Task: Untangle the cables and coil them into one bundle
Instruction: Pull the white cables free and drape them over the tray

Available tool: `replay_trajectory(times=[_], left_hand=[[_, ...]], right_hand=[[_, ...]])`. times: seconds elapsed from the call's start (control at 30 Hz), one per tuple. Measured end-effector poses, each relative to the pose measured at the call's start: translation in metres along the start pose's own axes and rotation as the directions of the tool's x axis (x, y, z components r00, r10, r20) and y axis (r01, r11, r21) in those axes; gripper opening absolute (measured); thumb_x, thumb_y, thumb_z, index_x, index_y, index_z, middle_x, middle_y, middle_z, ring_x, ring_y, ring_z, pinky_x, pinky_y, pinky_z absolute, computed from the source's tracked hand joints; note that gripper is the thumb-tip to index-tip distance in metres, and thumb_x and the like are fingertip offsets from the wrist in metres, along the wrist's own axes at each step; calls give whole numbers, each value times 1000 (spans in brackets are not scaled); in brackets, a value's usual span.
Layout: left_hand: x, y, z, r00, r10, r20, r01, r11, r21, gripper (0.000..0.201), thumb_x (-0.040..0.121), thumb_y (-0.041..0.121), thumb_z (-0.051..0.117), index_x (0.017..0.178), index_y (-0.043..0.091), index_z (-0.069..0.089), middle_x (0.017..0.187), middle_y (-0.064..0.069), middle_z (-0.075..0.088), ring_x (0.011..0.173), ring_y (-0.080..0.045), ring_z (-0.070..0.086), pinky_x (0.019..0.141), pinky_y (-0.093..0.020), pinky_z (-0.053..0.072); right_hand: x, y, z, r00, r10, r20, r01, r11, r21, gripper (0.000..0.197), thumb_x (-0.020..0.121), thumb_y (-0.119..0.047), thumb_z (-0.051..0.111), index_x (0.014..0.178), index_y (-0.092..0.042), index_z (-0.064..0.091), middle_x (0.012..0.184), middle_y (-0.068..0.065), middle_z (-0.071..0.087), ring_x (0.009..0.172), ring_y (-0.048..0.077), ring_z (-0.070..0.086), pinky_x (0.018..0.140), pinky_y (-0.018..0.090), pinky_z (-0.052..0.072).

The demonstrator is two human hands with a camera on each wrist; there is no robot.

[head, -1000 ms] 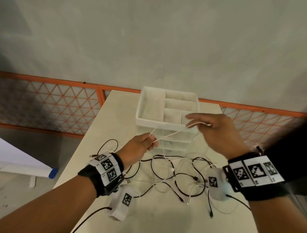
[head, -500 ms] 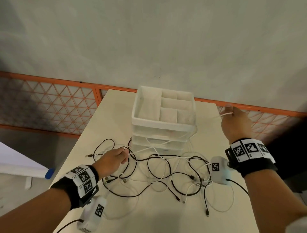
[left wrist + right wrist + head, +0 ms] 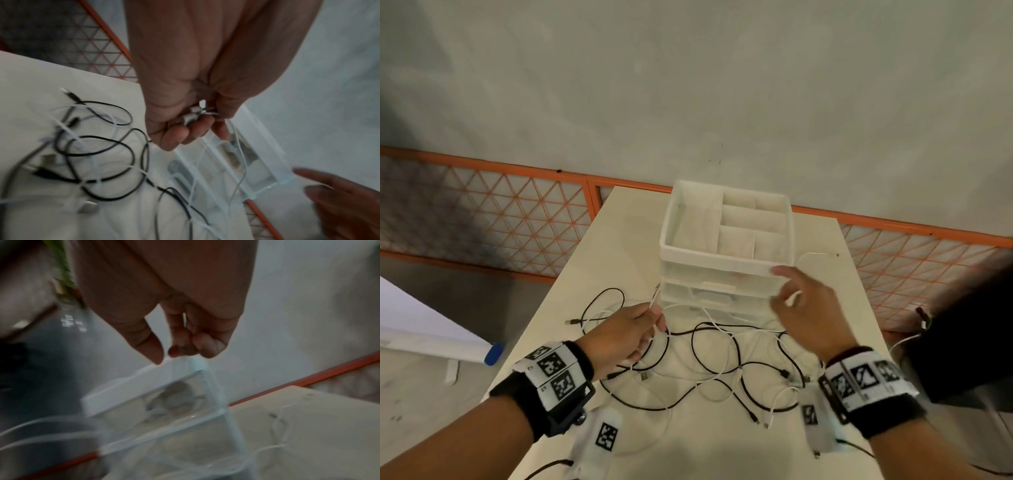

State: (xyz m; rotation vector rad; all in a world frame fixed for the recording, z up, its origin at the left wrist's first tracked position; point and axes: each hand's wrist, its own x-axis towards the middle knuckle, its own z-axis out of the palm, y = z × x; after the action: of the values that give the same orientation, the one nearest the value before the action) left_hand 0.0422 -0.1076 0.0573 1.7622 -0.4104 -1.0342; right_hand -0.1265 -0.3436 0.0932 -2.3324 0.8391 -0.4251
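A tangle of black and white cables (image 3: 722,359) lies on the cream table (image 3: 619,240), in front of a white drawer organizer (image 3: 726,267). My left hand (image 3: 650,318) grips a white cable (image 3: 655,298) near its plug end, above the tangle's left side. In the left wrist view its fingers (image 3: 176,138) curl round that white cable (image 3: 193,115), with the tangle (image 3: 92,154) below. My right hand (image 3: 784,291) hovers at the organizer's front right corner, fingers loosely spread and holding nothing. The right wrist view shows the right hand (image 3: 174,350) empty. A loose white cable end (image 3: 815,254) lies right of the organizer.
The organizer has an open divided tray on top and clear drawers below. An orange mesh fence (image 3: 517,219) runs behind the table. Table edges drop off left and right. A white board with a blue tip (image 3: 493,353) lies on the floor at left.
My right hand has come back from the far right to the organizer's front corner and let go of the white cable. My left hand rose slightly, still gripping its end.
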Motion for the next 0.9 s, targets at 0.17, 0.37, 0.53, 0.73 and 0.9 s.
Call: replay_trajectory(times=[0.17,0.37,0.53,0.73,0.9], left_hand=[[-1,31,25,985,92,143,-72,988,-140,34,105,24,42,84,4,60,64,-4,47,57,-15,44,53,-24,36],[-14,26,22,963,-1,270,29,995,-100,34,103,39,45,83,13,56,64,1,39,53,-12,38,48,-22,33],[-13,23,19,975,58,213,-78,993,86,41,96,49,53,68,21,44,61,7,32,52,-11,24,44,-21,22],[-13,29,6,951,62,303,-221,820,528,27,100,15,43,87,24,65,61,12,59,61,-9,50,59,-23,44],[-20,0,-29,978,-70,194,-60,805,590,34,87,1,35,84,23,61,75,-2,71,82,-36,68,70,-48,57]], right_hand=[[-19,-32,52,966,-206,154,214,976,-39,42,85,-45,69,125,-43,56,72,-12,63,69,2,58,70,31,52],[-4,-14,46,985,-166,44,166,986,17,12,92,-25,68,87,-28,79,75,-15,73,71,1,63,68,18,46],[-12,-33,45,951,-245,187,224,967,123,58,85,-27,73,136,-45,51,69,-10,66,58,0,58,67,19,50],[-12,-34,61,909,-192,370,257,957,-136,9,87,-39,61,82,-33,64,63,-13,56,67,10,53,67,29,46],[12,24,27,957,190,219,-89,911,-403,11,90,-36,61,81,-31,61,104,3,70,91,27,61,83,37,51]])
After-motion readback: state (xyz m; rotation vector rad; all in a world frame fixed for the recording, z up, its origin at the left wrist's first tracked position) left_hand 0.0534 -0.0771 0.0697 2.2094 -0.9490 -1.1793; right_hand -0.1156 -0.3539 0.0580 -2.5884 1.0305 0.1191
